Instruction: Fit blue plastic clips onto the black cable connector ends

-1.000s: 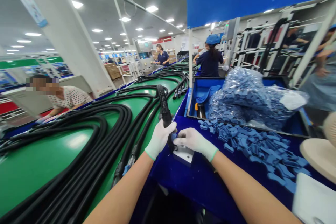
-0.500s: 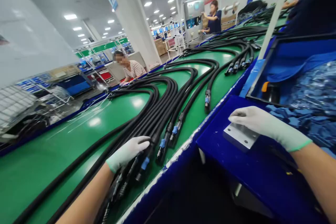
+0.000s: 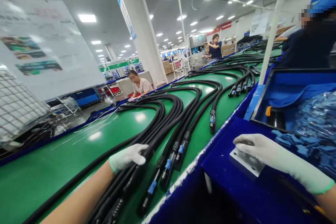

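My left hand (image 3: 128,157), in a white glove, is closed round one black cable (image 3: 153,143) in a bundle on the green table. The cable's lower end passes beneath my hand towards the front edge, where it is blurred. Beside it, several cable ends carry blue clips (image 3: 152,186) and metal tips. My right hand (image 3: 256,147), also gloved, rests on a grey metal block (image 3: 244,162) with drilled holes. Its fingers are curled with the tips together at the block's top edge; whatever they may hold is hidden.
The green table (image 3: 86,150) has a raised blue edge. On the right, a blue side shelf (image 3: 223,147) bears loose blue clips (image 3: 309,145) and a black-rimmed bin (image 3: 294,73) with bagged parts. A white post (image 3: 270,42) stands behind. Other people work along the table.
My view has tilted upward, so the scene sits lower. My left hand has moved off the cable ends and its fingers now wrap a cable. My right hand stays on the metal block.
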Motion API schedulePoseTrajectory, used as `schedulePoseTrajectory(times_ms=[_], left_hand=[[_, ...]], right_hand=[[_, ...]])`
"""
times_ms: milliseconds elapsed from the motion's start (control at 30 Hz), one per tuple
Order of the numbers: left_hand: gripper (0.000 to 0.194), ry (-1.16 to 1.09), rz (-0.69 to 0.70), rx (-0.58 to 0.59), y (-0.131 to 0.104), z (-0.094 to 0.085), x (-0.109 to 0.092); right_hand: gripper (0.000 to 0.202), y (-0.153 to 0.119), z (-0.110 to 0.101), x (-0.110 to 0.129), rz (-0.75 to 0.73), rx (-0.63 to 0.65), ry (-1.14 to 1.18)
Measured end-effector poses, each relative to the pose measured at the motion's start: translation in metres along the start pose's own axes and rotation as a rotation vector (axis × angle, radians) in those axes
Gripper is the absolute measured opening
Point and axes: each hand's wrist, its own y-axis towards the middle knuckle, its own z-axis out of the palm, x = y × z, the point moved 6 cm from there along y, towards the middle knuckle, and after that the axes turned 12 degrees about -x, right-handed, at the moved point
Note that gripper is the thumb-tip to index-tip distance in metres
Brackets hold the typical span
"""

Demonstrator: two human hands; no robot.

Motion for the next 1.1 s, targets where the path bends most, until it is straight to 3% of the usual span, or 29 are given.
schedulePoseTrajectory(times_ms=[133,233,300,433,467,533,567,633,700,800,867,933,967,1033,1100], left_hand=[[0.081,-0.378,0.119,0.104,-0.007,0.018,-0.051],[0.066,-0.526,0.197,-0.009,-0.011,0.04,-0.088],[0.054,-0.513,0.236,-0.151,-0.016,0.051,-0.104],[0.049,-0.242,0.2,-0.402,-0.024,0.068,-0.106],[0.052,-0.154,0.251,-0.481,-0.028,0.069,-0.106],[0.054,0.034,0.537,-0.532,-0.037,0.081,-0.117],[0.052,0.111,0.748,-0.481,-0.044,0.093,-0.126],[0.04,0.195,1.103,-0.226,-0.059,0.126,-0.136],[0.04,0.139,1.203,0.0,-0.068,0.153,-0.136],[0.038,-0.065,0.999,0.107,-0.069,0.177,-0.13],[0.026,-0.119,0.721,0.107,-0.065,0.191,-0.123],[0.017,-0.091,0.427,0.136,-0.063,0.204,-0.117],[0.017,-0.083,0.314,0.154,-0.062,0.209,-0.118],[0.022,-0.122,0.184,0.164,-0.061,0.214,-0.127],[0.028,-0.211,0.119,0.132,-0.055,0.216,-0.14]], right_hand=[[0.042,-0.051,0.042,0.075,-0.188,0.162,0.162],[0.056,-0.091,0.09,0.126,-0.234,0.288,0.317],[0.056,-0.109,0.116,0.144,-0.22,0.327,0.463],[0.043,-0.126,0.132,0.133,-0.029,0.247,0.789],[0.039,-0.129,0.129,0.125,0.023,0.215,0.844],[0.031,-0.136,0.12,0.112,0.065,0.174,0.864],[0.026,-0.14,0.114,0.107,0.055,0.166,0.831],[0.017,-0.149,0.101,0.103,0.035,0.171,0.742],[0.01,-0.16,0.087,0.1,0.049,0.2,0.671],[0.02,-0.174,0.059,0.088,0.071,0.211,0.469],[0.032,-0.177,0.026,0.062,0.082,-0.017,0.14],[0.033,-0.179,-0.013,0.025,0.164,-0.341,-0.316],[0.03,-0.18,-0.024,0.007,0.218,-0.407,-0.538],[0.014,-0.18,-0.033,-0.024,0.264,-0.422,-0.812],[0.002,-0.179,-0.033,-0.044,0.275,-0.435,-0.819]])
